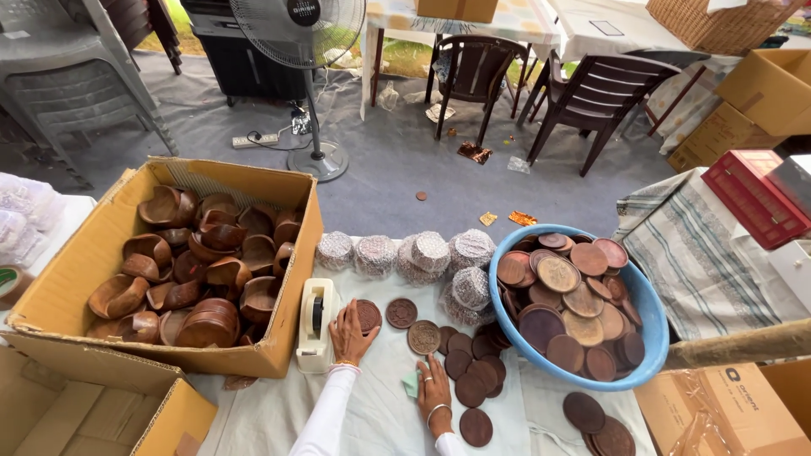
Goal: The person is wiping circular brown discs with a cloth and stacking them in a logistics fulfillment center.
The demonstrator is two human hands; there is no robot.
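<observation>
Head view, looking down at a white-covered table [380,414]. Left hand [351,332] laid flat, fingers spread and apart, pressing on a round brown disc [368,315] just beside a cream tape dispenser [314,323]; likely pinning the disc so that it stays put. Right hand [434,390] resting palm down, fingers loosely together, on a small green cloth [411,384], fingertips touching a patterned disc [423,337]; nothing clamped in either hand. White sleeves on both forearms, a bangle at each wrist, arms reaching forward from the bottom edge.

More discs [473,371] spread loose on the table to the right of the right hand, near a blue basin [649,306] heaped with the same discs, probably the supply kept within reach. Left of the dispenser, a cardboard box [291,338] full of wooden bowls [207,325]. Behind the hands, a row of wrapped, net-covered bundles [425,253]. Farther off: a fan [317,156] on the grey floor, dark chairs [591,93].
</observation>
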